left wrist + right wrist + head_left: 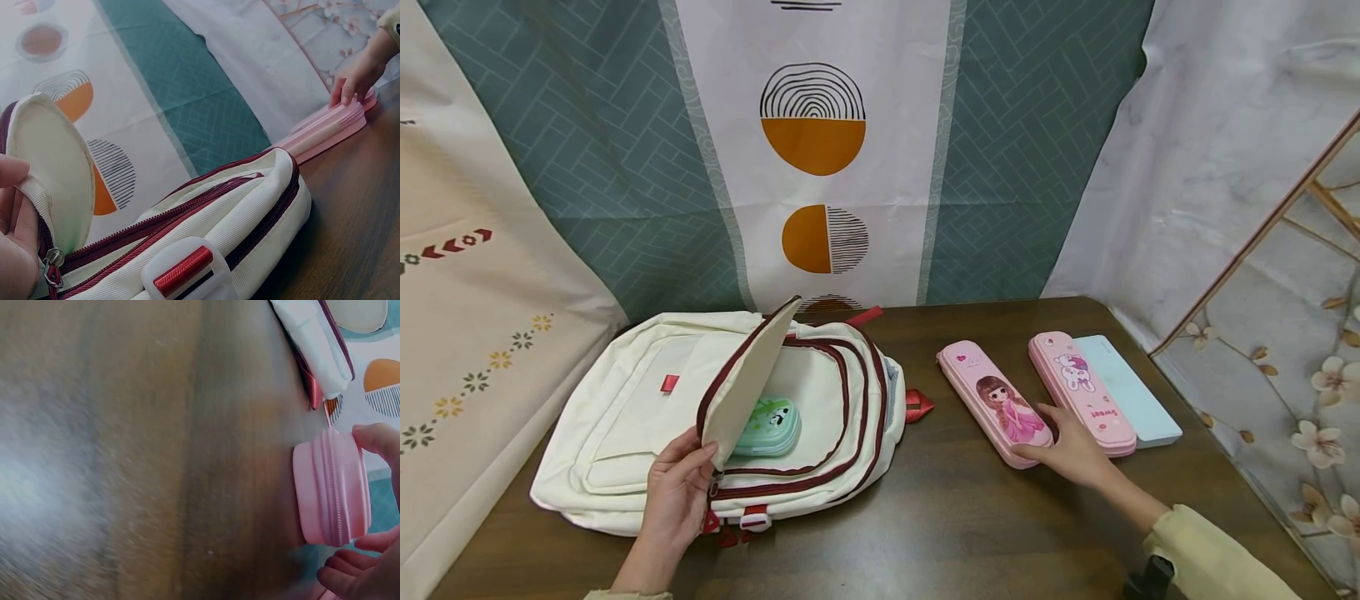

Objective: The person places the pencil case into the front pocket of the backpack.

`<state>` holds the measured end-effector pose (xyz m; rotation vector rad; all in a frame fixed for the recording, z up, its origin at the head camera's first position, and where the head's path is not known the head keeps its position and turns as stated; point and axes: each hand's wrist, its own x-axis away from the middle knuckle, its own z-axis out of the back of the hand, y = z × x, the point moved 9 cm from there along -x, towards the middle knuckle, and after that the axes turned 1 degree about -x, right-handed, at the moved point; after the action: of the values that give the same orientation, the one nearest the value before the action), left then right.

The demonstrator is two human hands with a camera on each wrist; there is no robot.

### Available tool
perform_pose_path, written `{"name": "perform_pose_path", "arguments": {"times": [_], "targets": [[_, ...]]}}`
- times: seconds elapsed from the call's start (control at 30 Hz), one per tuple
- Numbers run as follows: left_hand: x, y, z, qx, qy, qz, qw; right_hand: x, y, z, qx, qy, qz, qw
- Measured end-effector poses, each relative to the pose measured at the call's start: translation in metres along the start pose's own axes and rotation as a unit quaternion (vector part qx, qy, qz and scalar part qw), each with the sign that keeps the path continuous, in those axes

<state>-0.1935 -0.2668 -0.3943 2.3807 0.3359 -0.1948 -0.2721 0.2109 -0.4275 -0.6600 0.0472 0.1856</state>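
A cream backpack (632, 425) with dark red zips lies on the table at the left. Its front pocket flap (748, 379) is lifted, and my left hand (677, 492) pinches the flap's edge near the zip pull (55, 257). Inside the pocket lies a green panda-print case (772, 432), partly covered by the flap. My right hand (1071, 450) grips the near end of a pink pencil case (988, 392) with a doll picture. In the right wrist view, thumb and fingers lie on opposite sides of this zipped case (331, 487), which appears to rest on the table.
Right of the doll case lies a second pink pencil case (1078, 392) with a rabbit print. A pale blue flat box (1131, 396) sits against its right side. The dark wooden table (865, 533) ends at patterned cloths (1037, 150) at the back and sides.
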Motion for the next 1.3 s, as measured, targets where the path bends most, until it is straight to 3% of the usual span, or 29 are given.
{"name": "perform_pose_path", "arguments": {"times": [0.5, 0.77, 1.0, 1.3], "targets": [[0.0, 0.0, 0.003, -0.013, 0.016, -0.003, 0.9998, 0.004, 0.002, -0.007, -0.027, 0.028, -0.007, 0.999], [0.0, 0.0, 0.003, -0.015, 0.023, 0.0, 0.9996, 0.005, 0.002, -0.006, -0.052, 0.036, -0.036, 0.997], [0.0, -0.001, 0.0, -0.002, 0.008, 0.005, 1.0, 0.005, 0.002, -0.002, -0.072, 0.051, -0.043, 0.995], [0.0, 0.0, 0.002, -0.03, 0.024, 0.004, 0.9993, 0.003, 0.005, 0.004, -0.073, 0.066, -0.045, 0.994]]}}
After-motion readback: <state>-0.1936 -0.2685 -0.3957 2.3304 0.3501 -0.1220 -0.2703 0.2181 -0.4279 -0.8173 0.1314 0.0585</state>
